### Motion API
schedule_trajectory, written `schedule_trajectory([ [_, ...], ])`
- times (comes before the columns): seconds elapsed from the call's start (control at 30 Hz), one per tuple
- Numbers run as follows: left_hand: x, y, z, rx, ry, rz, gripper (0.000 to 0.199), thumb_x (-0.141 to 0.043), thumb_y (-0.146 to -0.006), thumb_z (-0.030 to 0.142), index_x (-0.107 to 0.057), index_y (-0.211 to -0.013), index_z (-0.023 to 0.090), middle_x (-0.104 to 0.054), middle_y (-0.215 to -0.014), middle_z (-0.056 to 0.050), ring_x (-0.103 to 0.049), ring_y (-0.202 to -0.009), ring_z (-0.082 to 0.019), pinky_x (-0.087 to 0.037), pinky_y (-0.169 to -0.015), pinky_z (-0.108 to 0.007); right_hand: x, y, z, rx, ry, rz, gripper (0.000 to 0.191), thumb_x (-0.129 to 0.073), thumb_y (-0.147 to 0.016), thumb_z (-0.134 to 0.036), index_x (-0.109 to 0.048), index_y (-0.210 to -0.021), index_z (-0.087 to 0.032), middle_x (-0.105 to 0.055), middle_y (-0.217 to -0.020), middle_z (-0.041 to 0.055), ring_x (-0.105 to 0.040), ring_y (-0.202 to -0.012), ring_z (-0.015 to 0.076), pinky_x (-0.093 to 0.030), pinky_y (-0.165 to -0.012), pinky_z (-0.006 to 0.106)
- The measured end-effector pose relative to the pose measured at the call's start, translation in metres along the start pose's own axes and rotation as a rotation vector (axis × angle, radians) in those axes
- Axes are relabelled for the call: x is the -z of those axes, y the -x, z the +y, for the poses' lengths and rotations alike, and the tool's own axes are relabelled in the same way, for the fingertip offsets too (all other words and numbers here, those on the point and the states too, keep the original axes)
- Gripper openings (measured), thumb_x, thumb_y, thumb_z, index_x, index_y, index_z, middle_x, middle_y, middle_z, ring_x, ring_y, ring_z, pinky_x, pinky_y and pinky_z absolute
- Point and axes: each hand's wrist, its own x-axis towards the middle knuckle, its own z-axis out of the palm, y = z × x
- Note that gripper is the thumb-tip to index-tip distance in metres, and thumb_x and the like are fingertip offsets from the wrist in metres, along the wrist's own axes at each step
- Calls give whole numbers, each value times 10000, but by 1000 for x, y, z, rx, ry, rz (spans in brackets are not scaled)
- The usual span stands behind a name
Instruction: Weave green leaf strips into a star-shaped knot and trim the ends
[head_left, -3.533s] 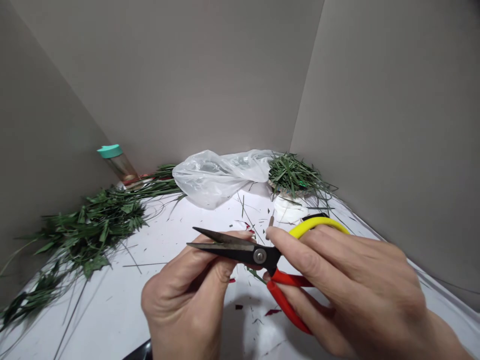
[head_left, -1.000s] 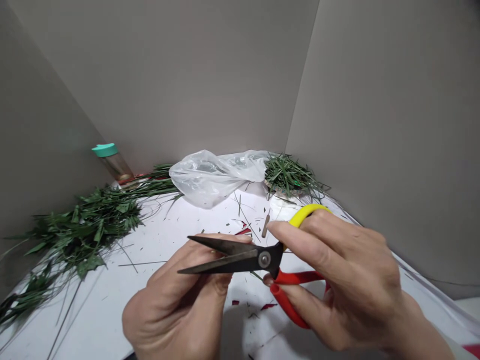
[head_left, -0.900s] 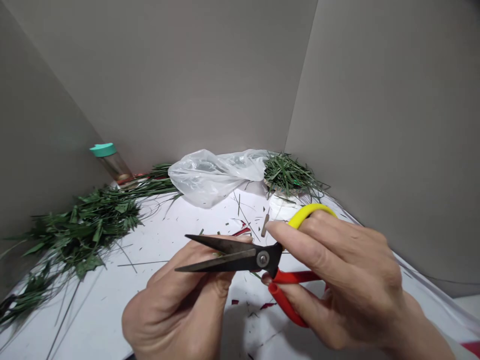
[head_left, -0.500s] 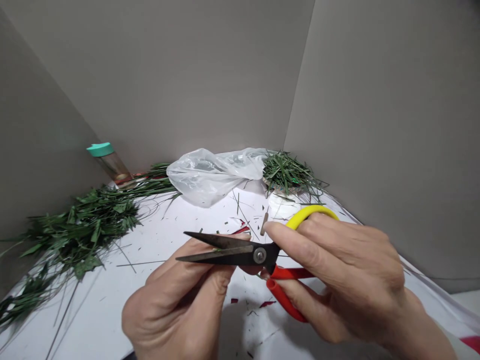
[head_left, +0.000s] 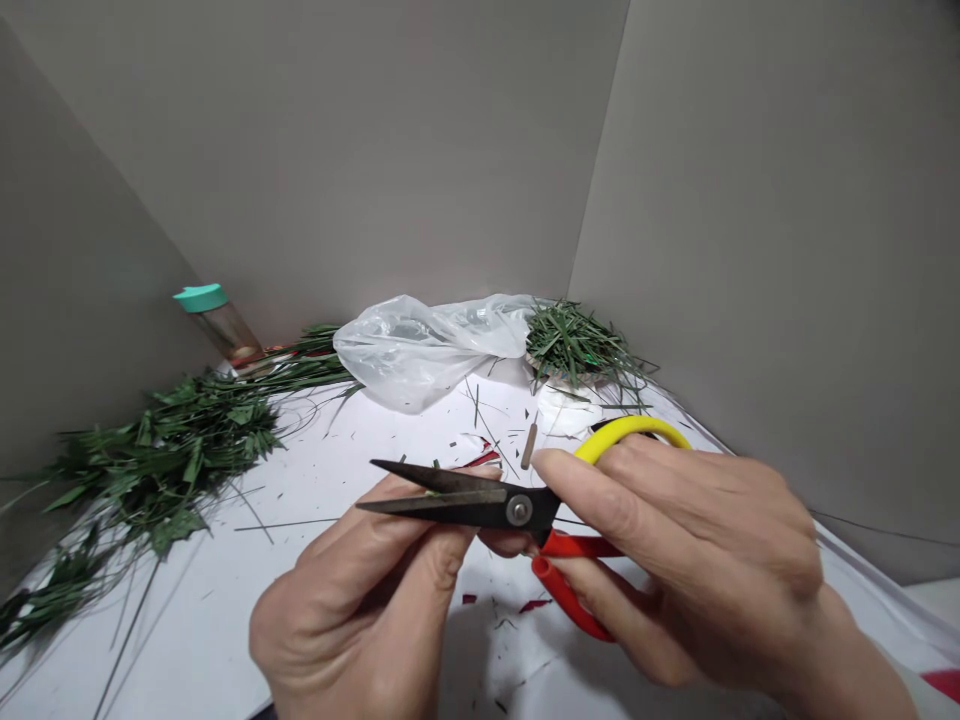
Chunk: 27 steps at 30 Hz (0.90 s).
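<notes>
My right hand (head_left: 697, 540) grips a pair of scissors (head_left: 480, 505) with black blades, one yellow handle loop and one red. The blades point left and stand slightly apart. Behind them is my left hand (head_left: 367, 590), its fingers and thumb pinched together. A tiny bit of green shows between the blades near the left fingertips; the rest of what that hand pinches is hidden behind the scissors and fingers.
Green leafy stems (head_left: 180, 440) lie along the left side, near a bottle with a turquoise lid (head_left: 201, 298). A white plastic bag (head_left: 420, 350) and a heap of cut green strips (head_left: 574, 345) sit at the back. Small scraps and a brown stick (head_left: 529, 446) dot the white table (head_left: 300, 500).
Both hands and the scissors have shifted very slightly to the right. The blades remain a little apart, and the things on the table have stayed put.
</notes>
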Motion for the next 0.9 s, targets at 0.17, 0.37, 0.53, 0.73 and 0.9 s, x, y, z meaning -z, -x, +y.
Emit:
schedule_trajectory([
  [0.17, 4, 3, -3, 45, -2, 29, 187, -769, -813, 201, -819, -849, 377, -812, -851, 100, -743, -730, -133, -610, -734, -159, 0, 1, 1, 9, -1, -2, 218, -555, -947, -193, -598, -1136, -93, -612, -678, 1, -550, -597, 156, -431, -560, 319],
  [0.37, 2, 0, -2, 52, 16, 9, 219, -750, -806, 140, -816, -838, 346, -801, -793, 74, -722, -670, -126, -606, -682, -162, -2, 3, 2, -19, -5, 15, 216, -581, -914, -169, -612, -1119, -109, -633, -666, 2, -598, -625, 160, -458, -598, 307],
  [0.53, -3, -1, 2, 88, 97, 57, 175, -755, -789, 134, -802, -802, 301, -767, -780, 44, -697, -612, -129, -614, -611, -200, -1, 2, 6, -115, 99, 73, 229, -566, -921, -213, -639, -1118, -123, -701, -743, 9, -608, -639, 125, -421, -594, 273],
  [0.73, -7, -3, 4, 127, 167, 140, 246, -759, -745, 78, -769, -858, 296, -759, -774, 54, -715, -598, -136, -626, -580, -206, 2, 1, 12, -130, 226, 113, 252, -579, -923, -225, -688, -1075, -56, -728, -761, 65, -619, -648, 139, -406, -582, 275],
  [0.9, -3, -14, 6, 112, 239, 132, 202, -701, -805, 67, -726, -840, 264, -744, -758, 47, -723, -629, -148, -627, -612, -235, 3, 1, 11, -131, 244, 86, 272, -543, -940, -235, -682, -1104, -68, -678, -668, 40, -577, -571, 146, -383, -531, 276],
])
